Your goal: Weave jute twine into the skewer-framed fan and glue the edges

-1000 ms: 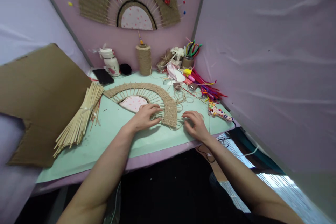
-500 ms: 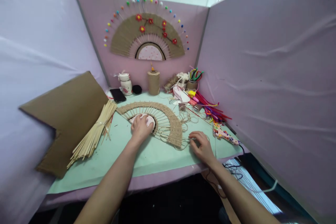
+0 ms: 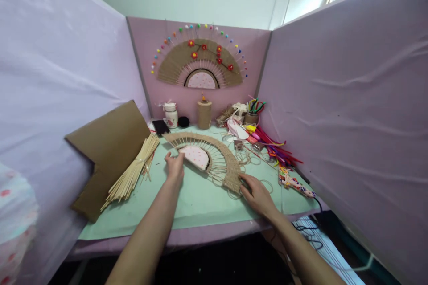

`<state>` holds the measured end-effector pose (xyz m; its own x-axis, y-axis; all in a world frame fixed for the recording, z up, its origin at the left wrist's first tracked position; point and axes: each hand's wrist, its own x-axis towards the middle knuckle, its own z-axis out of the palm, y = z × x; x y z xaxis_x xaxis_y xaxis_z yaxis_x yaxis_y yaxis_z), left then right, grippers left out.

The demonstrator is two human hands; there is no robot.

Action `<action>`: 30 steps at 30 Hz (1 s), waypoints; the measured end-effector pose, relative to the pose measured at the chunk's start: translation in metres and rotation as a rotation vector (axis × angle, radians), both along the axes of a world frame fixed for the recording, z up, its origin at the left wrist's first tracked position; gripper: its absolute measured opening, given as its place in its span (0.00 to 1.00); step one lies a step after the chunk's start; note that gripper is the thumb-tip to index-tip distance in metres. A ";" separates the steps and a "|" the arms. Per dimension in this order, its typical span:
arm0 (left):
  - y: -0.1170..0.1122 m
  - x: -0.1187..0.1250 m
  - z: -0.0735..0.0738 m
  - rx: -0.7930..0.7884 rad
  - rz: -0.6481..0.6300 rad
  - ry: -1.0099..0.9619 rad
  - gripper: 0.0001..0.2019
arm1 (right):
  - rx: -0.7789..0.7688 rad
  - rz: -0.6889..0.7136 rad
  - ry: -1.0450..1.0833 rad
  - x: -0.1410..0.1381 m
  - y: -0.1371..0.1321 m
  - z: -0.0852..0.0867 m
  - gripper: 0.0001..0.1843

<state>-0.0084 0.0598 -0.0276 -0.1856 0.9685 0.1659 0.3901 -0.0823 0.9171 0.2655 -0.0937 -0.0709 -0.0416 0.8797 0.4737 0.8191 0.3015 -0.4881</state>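
Observation:
A half-round woven fan (image 3: 232,167) lies in front of me, with a twine band across thin sticks and a pink dotted half-disc (image 3: 196,156) at its centre. My left hand (image 3: 174,167) is at the near left corner of the half-disc, thumb and fingers closed on its edge. At the band's right end my right hand (image 3: 257,192) grips the woven edge between thumb and fingers. Loose twine (image 3: 245,156) curls beside the band. The undersides of the fingers are partly hidden.
A finished fan (image 3: 207,53) with red flowers hangs on the back panel. To the left are a stick bundle (image 3: 133,171) and cardboard (image 3: 110,142). A twine spool (image 3: 204,116) stands behind. Pipe cleaners (image 3: 277,147) and a patterned glue gun (image 3: 296,183) lie right.
My left hand has slid off the half-disc's face to its left corner. My right hand has come onto the band's right end. The view has tipped upward.

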 end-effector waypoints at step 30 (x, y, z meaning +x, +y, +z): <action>-0.015 0.021 0.026 -0.214 -0.165 -1.173 0.09 | -0.089 0.257 0.314 -0.023 -0.008 0.038 0.29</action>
<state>0.0130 0.0444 -0.0019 0.0130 0.9820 -0.1883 -0.6912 0.1449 0.7080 0.2422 -0.1019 -0.0333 -0.1308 0.8977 0.4207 0.5296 0.4220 -0.7358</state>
